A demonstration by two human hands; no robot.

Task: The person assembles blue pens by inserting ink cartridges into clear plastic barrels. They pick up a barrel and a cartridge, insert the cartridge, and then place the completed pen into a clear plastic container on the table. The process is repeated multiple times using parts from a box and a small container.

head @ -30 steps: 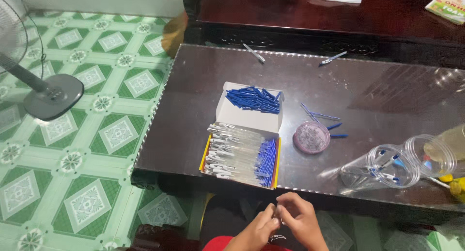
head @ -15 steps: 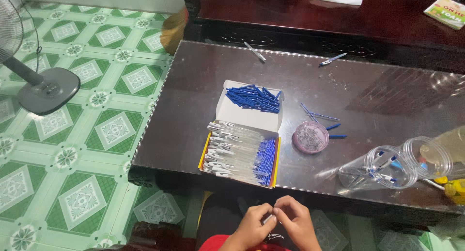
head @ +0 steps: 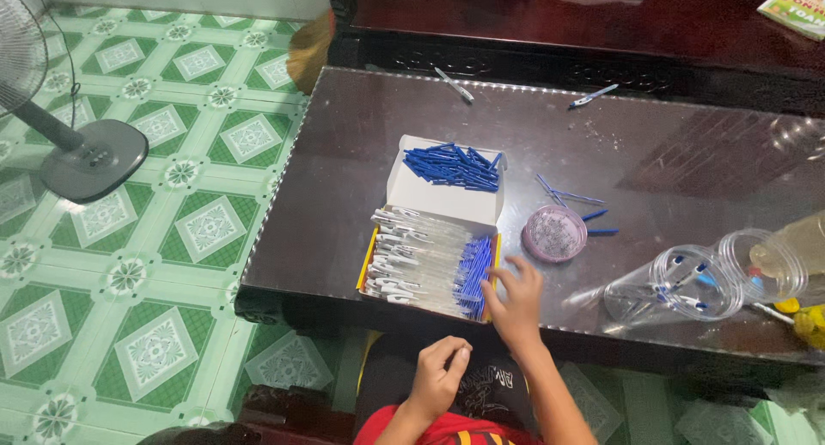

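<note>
A yellow-edged cardboard box (head: 427, 260) is seen near the front edge of the dark glass-topped table (head: 361, 153), packed with clear pen barrels lying side by side, blue tips to the right. The right hand (head: 516, 299) is placed at the box's right end, fingers spread and lightly curled over the blue ends; whether a barrel is actually pinched cannot be told. The left hand (head: 440, 376) is held below the table edge over the lap, fingers curled together; anything inside it is hidden.

The pens are judged light, stiff and smooth, likely to roll or slip when lifted singly. A hold at mid-barrel or by the blue end, between thumb and forefinger, is judged soundest, since the pieces lie tightly packed and neighbours may be dragged out.

On the raised white box flap (head: 430, 192) a heap of loose blue caps (head: 454, 166) is noted. A round pink lid (head: 554, 234) of small parts lies just beside the box, with clear plastic jars (head: 679, 286) further right.
</note>
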